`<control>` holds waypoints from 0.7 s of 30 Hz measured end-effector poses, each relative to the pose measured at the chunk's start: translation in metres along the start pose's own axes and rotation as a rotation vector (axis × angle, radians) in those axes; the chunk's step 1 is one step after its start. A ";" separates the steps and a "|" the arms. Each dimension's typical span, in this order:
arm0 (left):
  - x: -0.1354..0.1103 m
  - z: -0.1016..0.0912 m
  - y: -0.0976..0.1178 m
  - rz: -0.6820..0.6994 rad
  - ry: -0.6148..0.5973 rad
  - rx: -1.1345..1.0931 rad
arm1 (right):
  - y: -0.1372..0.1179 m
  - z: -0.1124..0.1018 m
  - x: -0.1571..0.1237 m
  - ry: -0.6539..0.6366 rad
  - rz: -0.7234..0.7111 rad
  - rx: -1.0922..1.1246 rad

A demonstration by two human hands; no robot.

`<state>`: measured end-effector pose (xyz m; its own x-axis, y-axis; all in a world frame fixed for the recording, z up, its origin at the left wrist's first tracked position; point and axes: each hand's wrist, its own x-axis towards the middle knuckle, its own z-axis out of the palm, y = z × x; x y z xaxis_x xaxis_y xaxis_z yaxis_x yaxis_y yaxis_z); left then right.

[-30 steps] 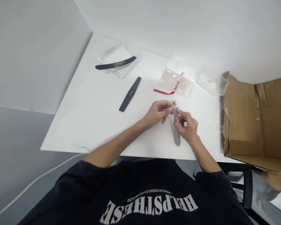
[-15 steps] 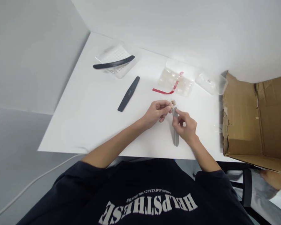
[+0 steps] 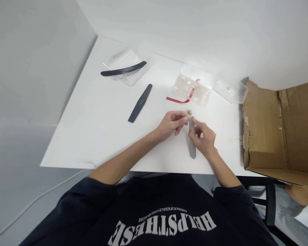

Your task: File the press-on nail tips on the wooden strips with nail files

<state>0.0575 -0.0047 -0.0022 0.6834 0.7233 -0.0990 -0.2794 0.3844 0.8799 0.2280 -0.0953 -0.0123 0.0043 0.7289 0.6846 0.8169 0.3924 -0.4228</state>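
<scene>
My right hand (image 3: 204, 137) grips a grey nail file (image 3: 193, 150), its tip pointing away from me. Beside it my left hand (image 3: 172, 124) is closed in a pinch at the file's far end; what sits between the fingertips is too small to make out. Just beyond the fingertips lies a little cluster of small gold-brown pieces (image 3: 189, 112). A dark nail file (image 3: 140, 103) rests on the white table left of my hands. Farther back, a curved black file (image 3: 123, 70) lies across a clear plastic box (image 3: 130, 81).
A clear compartment box (image 3: 178, 89) with a red strip (image 3: 177, 100) over it stands behind my hands. To its right is a clear lid or tray (image 3: 227, 92). An open cardboard box (image 3: 265, 136) occupies the right side. A white cable (image 3: 38, 198) hangs at left; another person's arm (image 3: 299, 194) shows lower right.
Both hands keep nearly the same place and hold. The whole view has shifted very slightly; the objects on the table stay where they were.
</scene>
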 end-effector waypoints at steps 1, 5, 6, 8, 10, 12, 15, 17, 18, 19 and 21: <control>0.000 0.000 0.001 -0.003 0.005 0.000 | 0.000 0.000 0.000 0.002 0.049 -0.017; -0.001 0.001 0.002 -0.021 0.002 -0.014 | 0.001 0.000 -0.002 0.020 0.039 -0.013; -0.001 0.001 0.002 -0.021 0.000 -0.016 | 0.001 0.000 -0.002 0.008 0.008 -0.006; -0.001 0.001 0.002 -0.019 0.002 -0.017 | 0.002 -0.001 -0.002 -0.003 0.019 -0.015; -0.001 0.002 0.003 -0.019 0.009 -0.010 | 0.003 -0.002 -0.002 0.021 0.099 -0.038; -0.002 0.002 0.003 -0.027 0.008 -0.009 | 0.004 -0.003 -0.002 0.027 0.093 -0.045; -0.002 0.003 0.004 -0.045 0.018 -0.025 | 0.005 -0.002 -0.003 -0.031 -0.019 -0.048; -0.002 0.003 0.005 -0.056 0.038 -0.037 | 0.005 -0.001 -0.003 -0.027 -0.009 -0.069; -0.002 0.003 0.005 -0.060 0.050 -0.043 | 0.004 0.000 -0.003 -0.005 0.009 -0.079; -0.002 0.003 0.005 -0.061 0.061 -0.049 | 0.004 0.000 -0.002 0.017 0.012 -0.081; -0.002 0.003 0.005 -0.064 0.078 -0.064 | 0.003 0.000 -0.002 0.027 -0.045 -0.064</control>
<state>0.0568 -0.0055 0.0039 0.6476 0.7373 -0.1924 -0.2807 0.4656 0.8393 0.2304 -0.0949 -0.0150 -0.0180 0.6957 0.7181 0.8518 0.3867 -0.3533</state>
